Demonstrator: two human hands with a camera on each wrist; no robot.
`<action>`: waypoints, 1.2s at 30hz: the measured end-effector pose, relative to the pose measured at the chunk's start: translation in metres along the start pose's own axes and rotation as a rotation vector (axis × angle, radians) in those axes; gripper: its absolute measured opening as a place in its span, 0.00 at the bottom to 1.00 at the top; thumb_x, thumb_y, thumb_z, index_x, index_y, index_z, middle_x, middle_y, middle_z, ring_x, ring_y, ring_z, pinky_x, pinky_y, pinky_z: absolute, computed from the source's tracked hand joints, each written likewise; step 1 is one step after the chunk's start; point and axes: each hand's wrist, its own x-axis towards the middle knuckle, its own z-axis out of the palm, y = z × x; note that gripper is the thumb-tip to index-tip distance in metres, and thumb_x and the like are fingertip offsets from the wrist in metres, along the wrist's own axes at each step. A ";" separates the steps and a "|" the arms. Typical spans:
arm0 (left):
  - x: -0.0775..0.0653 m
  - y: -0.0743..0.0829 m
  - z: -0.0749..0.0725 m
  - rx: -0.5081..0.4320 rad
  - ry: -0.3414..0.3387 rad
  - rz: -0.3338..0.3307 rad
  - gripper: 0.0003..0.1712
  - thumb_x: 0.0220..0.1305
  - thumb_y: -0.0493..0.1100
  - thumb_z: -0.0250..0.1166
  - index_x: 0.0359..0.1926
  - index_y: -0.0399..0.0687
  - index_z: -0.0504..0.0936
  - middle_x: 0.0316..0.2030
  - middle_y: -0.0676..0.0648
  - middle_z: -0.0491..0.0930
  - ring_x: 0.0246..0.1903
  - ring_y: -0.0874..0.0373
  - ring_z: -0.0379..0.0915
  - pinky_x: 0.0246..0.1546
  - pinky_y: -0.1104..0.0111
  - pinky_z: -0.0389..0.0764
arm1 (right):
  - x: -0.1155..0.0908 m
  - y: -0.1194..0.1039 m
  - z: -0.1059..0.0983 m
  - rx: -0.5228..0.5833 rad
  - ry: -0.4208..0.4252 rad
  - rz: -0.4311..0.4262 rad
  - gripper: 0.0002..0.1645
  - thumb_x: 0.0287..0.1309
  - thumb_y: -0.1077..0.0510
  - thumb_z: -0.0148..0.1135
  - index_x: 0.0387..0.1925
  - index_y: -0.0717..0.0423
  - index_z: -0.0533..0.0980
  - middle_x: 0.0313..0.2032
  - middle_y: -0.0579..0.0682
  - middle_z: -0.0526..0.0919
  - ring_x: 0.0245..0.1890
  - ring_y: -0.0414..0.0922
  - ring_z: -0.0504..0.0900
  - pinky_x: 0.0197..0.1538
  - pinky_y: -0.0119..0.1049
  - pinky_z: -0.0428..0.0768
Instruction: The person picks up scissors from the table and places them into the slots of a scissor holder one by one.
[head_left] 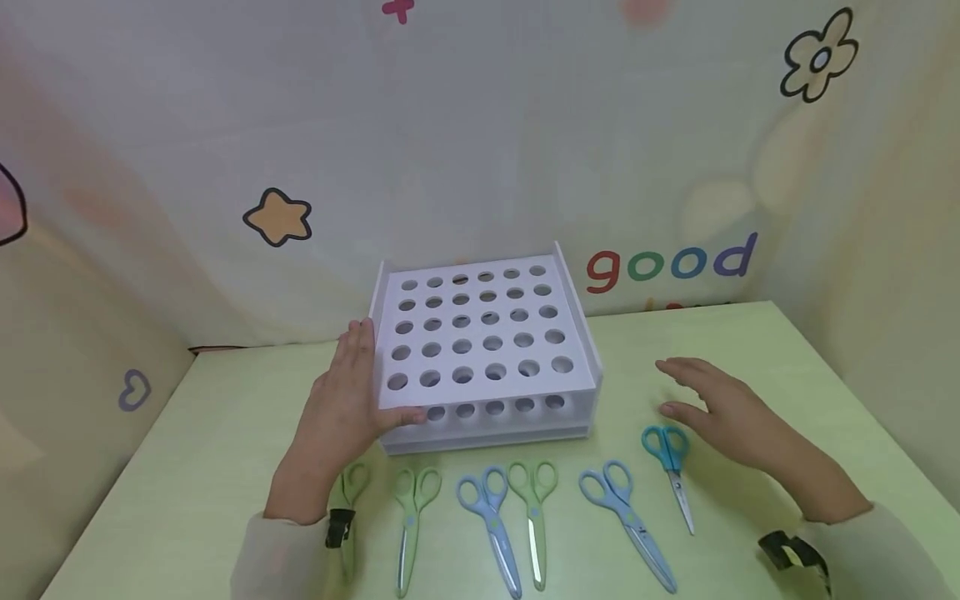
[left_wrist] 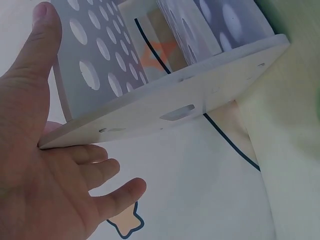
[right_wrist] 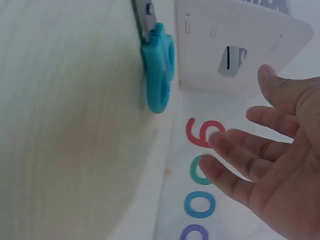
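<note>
We see the fingers (head_left: 362, 342) of the left hand (head_left: 337, 404) laid straight along the left wall (left_wrist: 135, 120) of the white rack (head_left: 476, 333), the thumb (head_left: 402, 417) stretched across its front. The left wrist view adds what the head view hides: the wall's edge running in between thumb and fingers, a slot (left_wrist: 177, 112) cut through the wall, and the hollow between the holed panels.

The right hand (head_left: 723, 408) hangs free over the tabletop (head_left: 202, 467), its fingers relaxed and slightly bent. From the head we get mostly its back; the right wrist view shows us the palm side and the gaps between the fingers, along with the right wall's (right_wrist: 205, 55) outer face and its window (right_wrist: 232, 61). Near this hand lie the teal scissors (head_left: 672, 467), seen whole only from the head.

Only the head view gives us the rack's full top, with five rows of holes and another row in front. On its near side we count three green scissors (head_left: 409, 512) and two blue scissors (head_left: 491, 517), handles toward the rack; the leftmost green pair is partly behind the left wrist. Behind stands a cloth (head_left: 450, 150) with a star (head_left: 278, 218), a flower (head_left: 820, 58) and the word "good" (head_left: 634, 265).
</note>
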 end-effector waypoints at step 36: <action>-0.003 -0.002 0.001 -0.125 -0.060 -0.042 0.76 0.50 0.68 0.76 0.81 0.47 0.34 0.80 0.40 0.32 0.63 0.39 0.67 0.48 0.50 0.76 | -0.003 0.032 0.017 -0.080 -0.282 0.024 0.23 0.54 0.63 0.74 0.52 0.55 0.78 0.30 0.45 0.73 0.29 0.43 0.69 0.32 0.37 0.71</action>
